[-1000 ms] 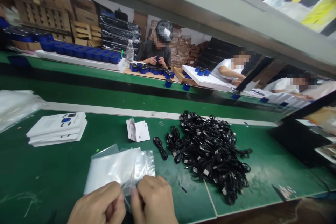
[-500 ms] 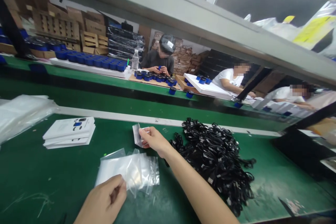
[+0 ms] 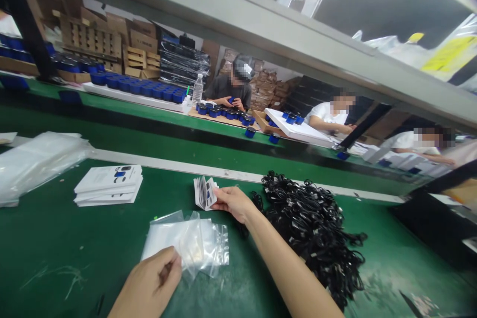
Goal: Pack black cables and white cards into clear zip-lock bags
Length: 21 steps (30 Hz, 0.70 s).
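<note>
Up and away from the bags (image 3: 162, 241) went the right hand (image 3: 234, 202), thumb and fingers now pinched on the small white leaflets (image 3: 203, 194), which stood fanned above the green bench (image 3: 112, 243)! Nearer the body, the left hand (image 3: 151, 278) had curled fingers closed on a clear bag's edge (image 3: 192, 246), while black cables (image 3: 309, 228) lay heaped beside the right forearm.

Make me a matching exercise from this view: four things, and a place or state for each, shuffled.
1. right hand
2. left hand
3. cables
4. printed white papers

A. black, in a tangled heap
B. at the near edge of the clear bags
C. stacked flat, left of the bags
D. fingers on folded white leaflets

Pairs: 1-D, 2-B, 3-A, 4-C
</note>
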Available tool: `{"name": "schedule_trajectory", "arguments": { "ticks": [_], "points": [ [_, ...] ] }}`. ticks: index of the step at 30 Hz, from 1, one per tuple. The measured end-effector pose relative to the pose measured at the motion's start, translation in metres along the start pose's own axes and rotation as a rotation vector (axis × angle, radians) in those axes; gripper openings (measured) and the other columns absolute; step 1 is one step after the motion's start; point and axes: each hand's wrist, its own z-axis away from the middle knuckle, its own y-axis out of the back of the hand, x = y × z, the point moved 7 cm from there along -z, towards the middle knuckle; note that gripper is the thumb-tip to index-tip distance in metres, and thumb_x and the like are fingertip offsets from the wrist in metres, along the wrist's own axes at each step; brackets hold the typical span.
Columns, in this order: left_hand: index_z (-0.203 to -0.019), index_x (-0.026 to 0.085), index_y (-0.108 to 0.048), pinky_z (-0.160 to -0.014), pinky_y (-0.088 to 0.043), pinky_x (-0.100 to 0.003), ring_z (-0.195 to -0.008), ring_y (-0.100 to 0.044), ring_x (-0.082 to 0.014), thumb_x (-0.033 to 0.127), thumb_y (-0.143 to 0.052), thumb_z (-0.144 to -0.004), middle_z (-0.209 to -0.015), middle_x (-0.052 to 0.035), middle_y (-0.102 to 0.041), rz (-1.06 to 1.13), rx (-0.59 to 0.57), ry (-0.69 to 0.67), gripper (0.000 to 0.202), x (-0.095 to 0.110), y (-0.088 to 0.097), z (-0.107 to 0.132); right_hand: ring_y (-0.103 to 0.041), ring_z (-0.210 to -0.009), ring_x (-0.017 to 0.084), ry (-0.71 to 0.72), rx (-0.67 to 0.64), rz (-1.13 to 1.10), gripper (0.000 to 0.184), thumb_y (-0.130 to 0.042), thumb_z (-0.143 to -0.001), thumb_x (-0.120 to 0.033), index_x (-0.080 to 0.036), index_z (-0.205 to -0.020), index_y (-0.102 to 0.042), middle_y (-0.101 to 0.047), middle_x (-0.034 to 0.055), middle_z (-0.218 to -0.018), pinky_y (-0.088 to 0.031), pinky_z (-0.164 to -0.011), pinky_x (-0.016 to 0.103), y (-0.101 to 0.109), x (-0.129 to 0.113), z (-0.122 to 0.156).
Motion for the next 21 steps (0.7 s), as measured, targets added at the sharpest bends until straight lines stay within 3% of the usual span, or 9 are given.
{"name": "schedule_trajectory", "arguments": {
  "ticks": [4,6,8,11,12,15,19,21],
  "points": [
    [-0.057,0.022,-0.047,-0.05,-0.04,-0.021,-0.048,-0.052,-0.0131,0.045,-0.044,-0.081,-0.049,0.0055,-0.049,0.114,-0.019,0.037,0.033,-0.004,0.002,-0.001,-0.062,-0.08,0.016,0.086,0.145,0.058,0.02,-0.056,-0.092,-0.03,-0.014,-0.105,-0.059,-0.062,0.0042,-0.099,-0.053,-0.069,0.033,0.013,-0.011,0.01],
    [-0.06,0.022,-0.049,-0.051,-0.045,-0.021,-0.05,-0.057,-0.0134,0.048,-0.039,-0.084,-0.053,0.0035,-0.056,0.183,0.003,0.062,0.037,-0.005,0.007,-0.002,-0.059,-0.069,0.013,0.184,0.267,0.112,0.016,-0.055,-0.092,-0.027,-0.013,-0.086,-0.06,-0.06,0.0002,-0.081,-0.049,-0.064,0.028,0.019,-0.022,0.033],
    [-0.065,0.021,-0.053,-0.055,-0.05,-0.022,-0.054,-0.061,-0.0139,0.052,-0.037,-0.086,-0.06,0.0014,-0.062,0.272,0.058,0.089,0.04,-0.007,0.017,-0.003,-0.052,-0.062,0.012,0.306,0.365,0.174,0.024,-0.052,-0.09,-0.024,-0.015,-0.068,-0.056,-0.053,-0.0029,-0.064,-0.042,-0.06,0.024,0.019,-0.031,0.067],
    [-0.075,0.02,-0.057,-0.062,-0.055,-0.025,-0.063,-0.067,-0.0168,0.06,-0.046,-0.08,-0.068,-0.0009,-0.068,0.469,0.148,0.13,0.042,-0.008,0.03,-0.006,-0.051,-0.063,0.013,0.455,0.378,0.29,0.025,-0.053,-0.087,-0.026,-0.017,-0.064,-0.056,-0.055,-0.0011,-0.064,-0.038,-0.058,0.023,-0.003,-0.03,0.118],
    [-0.077,0.019,-0.058,-0.063,-0.056,-0.026,-0.064,-0.068,-0.0175,0.06,-0.047,-0.08,-0.07,-0.0013,-0.069,0.501,0.176,0.128,0.042,-0.006,0.032,-0.007,-0.053,-0.064,0.014,0.587,0.359,0.442,0.024,-0.05,-0.088,-0.024,-0.018,-0.065,-0.056,-0.056,0.0003,-0.067,-0.038,-0.059,0.024,-0.017,-0.031,0.134],
    [-0.074,0.02,-0.058,-0.056,-0.052,-0.023,-0.057,-0.064,-0.0144,0.052,-0.044,-0.084,-0.065,0.001,-0.067,0.386,0.281,0.057,0.036,0.008,0.037,-0.008,-0.056,-0.063,0.015,0.82,0.352,0.706,0.017,-0.049,-0.087,-0.016,-0.02,-0.075,-0.061,-0.061,0.0019,-0.069,-0.04,-0.057,0.024,-0.054,-0.018,0.159],
    [-0.06,0.022,-0.052,-0.048,-0.043,-0.019,-0.047,-0.054,-0.0106,0.041,-0.045,-0.083,-0.051,0.0056,-0.057,0.24,0.407,-0.028,0.031,0.026,0.038,-0.005,-0.055,-0.062,0.015,1.009,0.457,0.612,0.016,-0.055,-0.084,-0.008,-0.022,-0.089,-0.062,-0.061,0.0011,-0.067,-0.043,-0.058,0.025,-0.074,-0.001,0.166],
    [-0.058,0.023,-0.048,-0.044,-0.04,-0.018,-0.042,-0.05,-0.0093,0.04,-0.044,-0.083,-0.047,0.0072,-0.052,0.211,0.463,-0.051,0.03,0.031,0.041,-0.003,-0.058,-0.07,0.018,0.985,0.578,0.453,0.021,-0.059,-0.083,-0.01,-0.023,-0.099,-0.059,-0.062,0.004,-0.077,-0.047,-0.063,0.029,-0.074,0.011,0.166]
  ]
}}
